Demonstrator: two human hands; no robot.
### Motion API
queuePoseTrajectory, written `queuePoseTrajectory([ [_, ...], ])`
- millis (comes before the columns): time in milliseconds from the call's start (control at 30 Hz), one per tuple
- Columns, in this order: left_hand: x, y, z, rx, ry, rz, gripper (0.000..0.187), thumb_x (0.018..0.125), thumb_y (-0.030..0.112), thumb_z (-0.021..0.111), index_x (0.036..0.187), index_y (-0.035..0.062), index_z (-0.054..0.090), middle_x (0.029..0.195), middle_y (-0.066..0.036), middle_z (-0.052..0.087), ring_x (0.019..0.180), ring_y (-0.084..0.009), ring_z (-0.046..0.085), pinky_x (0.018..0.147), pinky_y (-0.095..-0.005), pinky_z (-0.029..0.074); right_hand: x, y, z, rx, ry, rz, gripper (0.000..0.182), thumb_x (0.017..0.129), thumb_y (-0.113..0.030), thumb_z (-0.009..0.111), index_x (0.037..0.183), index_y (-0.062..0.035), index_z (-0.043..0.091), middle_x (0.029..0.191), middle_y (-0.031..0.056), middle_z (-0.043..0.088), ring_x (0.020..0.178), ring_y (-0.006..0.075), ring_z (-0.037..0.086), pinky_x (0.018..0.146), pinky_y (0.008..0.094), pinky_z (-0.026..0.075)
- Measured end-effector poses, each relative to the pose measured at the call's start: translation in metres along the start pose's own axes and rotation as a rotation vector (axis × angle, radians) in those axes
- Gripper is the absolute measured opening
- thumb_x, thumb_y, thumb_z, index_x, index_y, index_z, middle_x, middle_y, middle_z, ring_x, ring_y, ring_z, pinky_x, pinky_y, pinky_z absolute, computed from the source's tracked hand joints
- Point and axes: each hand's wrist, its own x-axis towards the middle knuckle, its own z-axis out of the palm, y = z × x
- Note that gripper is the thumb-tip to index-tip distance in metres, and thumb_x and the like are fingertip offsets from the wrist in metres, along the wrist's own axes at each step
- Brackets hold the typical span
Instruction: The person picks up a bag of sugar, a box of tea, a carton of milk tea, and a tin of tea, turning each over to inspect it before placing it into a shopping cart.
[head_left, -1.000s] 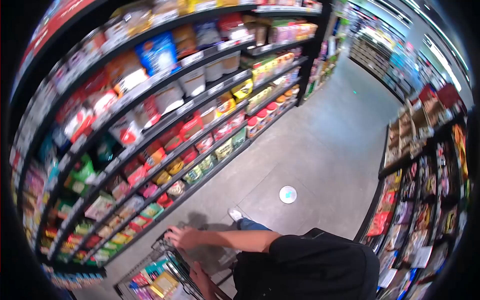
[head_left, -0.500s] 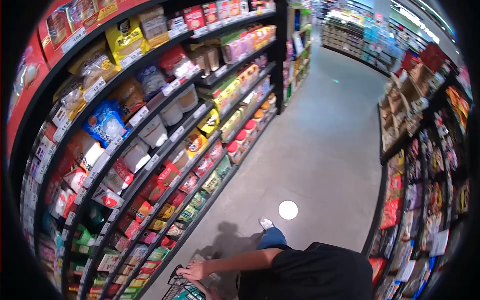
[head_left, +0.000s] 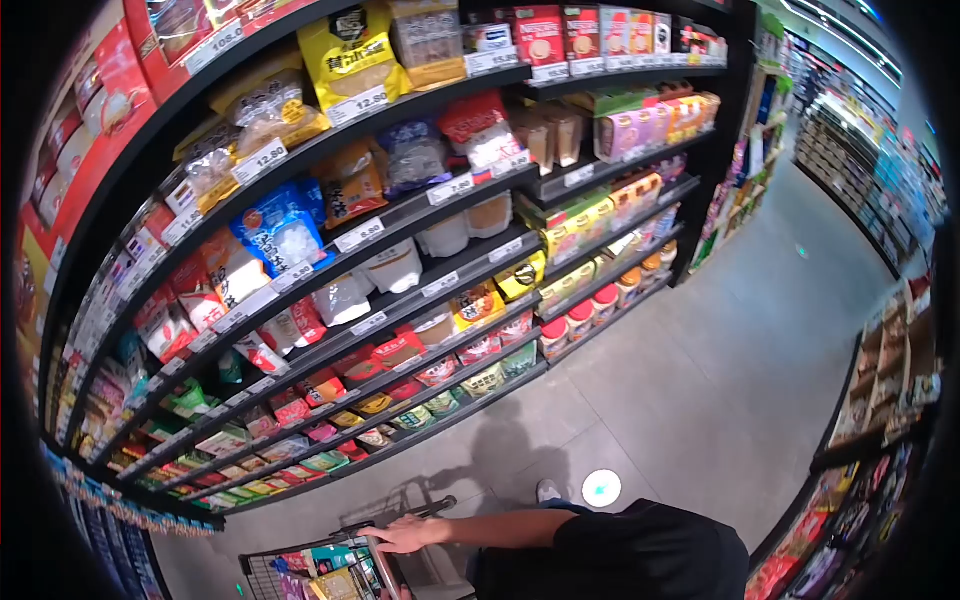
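Note:
My right hand [head_left: 403,535] reaches left across the bottom of the view and lies over the handle [head_left: 382,572] of a shopping cart, fingers bent around it. Inside the wire cart [head_left: 262,568] are several packaged goods, among them a yellowish pack [head_left: 338,586] and a teal one. At the bottom edge by the handle there is a small patch that may be my left hand; its fingers cannot be made out.
A long black shelf unit [head_left: 600,84] with bagged and boxed foods runs along the left and middle. Grey aisle floor [head_left: 690,370] lies beyond the cart. More stocked shelves [head_left: 835,540] stand at right. A round light spot [head_left: 601,489] falls on the floor.
The view has turned left, so the shelves fill more of it and have shifted right. More of the cart and its contents now shows. My right hand stays on the handle.

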Motion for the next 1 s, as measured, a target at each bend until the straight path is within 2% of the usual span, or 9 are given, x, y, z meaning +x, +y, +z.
queuePoseTrajectory([
  [100, 0.002, -0.009, 0.019, -0.044, 0.040, 0.125, 0.048, 0.087, 0.032, 0.068, 0.112, -0.0083, 0.062, 0.090, -0.021, 0.068, 0.083, -0.0292, 0.063, 0.078, -0.0427, 0.050, -0.040, -0.011, -0.041, -0.063, 0.016, -0.054, 0.065, 0.099, -0.032, 0.048, 0.153, -0.0259, 0.012, 0.090, 0.0198, 0.068, 0.087, 0.0395, 0.067, 0.073, 0.0502, 0.051],
  [167, -0.014, 0.026, 0.012, 0.000, 0.019, 0.061, 0.042, 0.087, 0.030, 0.068, 0.111, -0.0039, 0.064, 0.089, -0.020, 0.069, 0.081, -0.0296, 0.064, 0.076, -0.0418, 0.050, -0.050, -0.007, -0.060, 0.372, 0.172, -0.267, 0.059, 0.097, -0.026, 0.055, 0.149, -0.0151, 0.030, 0.098, 0.0180, 0.068, 0.089, 0.0359, 0.067, 0.077, 0.0439, 0.053],
  [300, -0.010, 0.029, 0.027, -0.005, -0.019, 0.066, 0.037, 0.084, 0.027, 0.072, 0.111, 0.0027, 0.065, 0.086, -0.016, 0.069, 0.078, -0.0270, 0.064, 0.071, -0.0406, 0.051, -0.177, -0.112, -0.217, 0.624, 0.547, -0.472, 0.029, 0.101, -0.015, 0.049, 0.125, -0.0019, 0.060, 0.146, 0.0158, 0.044, 0.135, 0.0251, 0.044, 0.108, 0.0376, 0.036],
  [400, -0.014, 0.039, 0.044, -0.006, 0.088, 0.113, 0.034, 0.086, 0.035, 0.067, 0.104, 0.0056, 0.067, 0.081, -0.016, 0.069, 0.075, -0.0292, 0.066, 0.068, -0.0411, 0.051, -0.266, -0.148, -0.253, 1.049, 0.576, -0.806, 0.077, 0.096, -0.055, 0.046, 0.144, 0.0040, 0.034, 0.149, 0.0221, 0.038, 0.140, 0.0380, 0.035, 0.114, 0.0524, 0.024],
  [433, -0.009, 0.040, 0.049, 0.022, 0.133, 0.161, 0.034, 0.083, 0.039, 0.068, 0.095, 0.0073, 0.070, 0.073, -0.016, 0.068, 0.070, -0.0319, 0.068, 0.065, -0.0410, 0.052, -0.288, -0.161, -0.255, 0.953, 0.599, -1.008, 0.073, 0.095, -0.068, 0.033, 0.153, -0.0246, 0.025, 0.155, 0.0190, 0.028, 0.142, 0.0406, 0.026, 0.114, 0.0585, 0.019],
  [500, -0.008, 0.054, 0.049, -0.038, 0.031, 0.063, 0.034, 0.079, 0.037, 0.069, 0.097, 0.0086, 0.071, 0.082, -0.023, 0.068, 0.088, -0.0383, 0.068, 0.077, -0.0453, 0.052, -0.298, -0.165, -0.251, 0.799, 0.645, -1.454, 0.065, 0.100, -0.060, 0.031, 0.154, -0.0244, 0.020, 0.141, 0.0148, 0.047, 0.139, 0.0309, 0.032, 0.111, 0.0591, 0.023],
  [567, -0.004, 0.057, 0.057, -0.040, 0.008, 0.055, 0.034, 0.080, 0.037, 0.068, 0.097, 0.0076, 0.071, 0.080, -0.021, 0.068, 0.083, -0.0381, 0.069, 0.074, -0.0449, 0.052, -0.313, -0.184, -0.253, 0.745, 0.713, -1.315, 0.054, 0.105, -0.044, 0.024, 0.151, -0.0151, 0.028, 0.129, 0.0149, 0.056, 0.131, 0.0266, 0.043, 0.111, 0.0609, 0.025],
  [733, -0.009, 0.084, 0.063, -0.123, -0.017, 0.087, 0.034, 0.085, 0.037, 0.067, 0.097, 0.0055, 0.069, 0.077, -0.020, 0.067, 0.080, -0.0388, 0.068, 0.071, -0.0432, 0.052, -0.313, -0.196, -0.263, 0.921, 0.256, -1.394, 0.092, 0.094, -0.072, 0.022, 0.142, 0.0052, 0.041, 0.108, 0.0363, 0.064, 0.125, 0.0466, 0.050, 0.112, 0.0523, 0.025],
  [1000, -0.007, 0.107, 0.073, -0.147, 0.006, 0.146, 0.033, 0.085, 0.037, 0.067, 0.099, 0.0078, 0.070, 0.082, -0.020, 0.069, 0.085, -0.0384, 0.068, 0.074, -0.0434, 0.052, -0.321, -0.203, -0.295, 0.912, 0.398, -1.245, 0.090, 0.098, -0.067, 0.017, 0.133, 0.0096, 0.048, 0.104, 0.0306, 0.068, 0.115, 0.0437, 0.059, 0.107, 0.0479, 0.034],
])
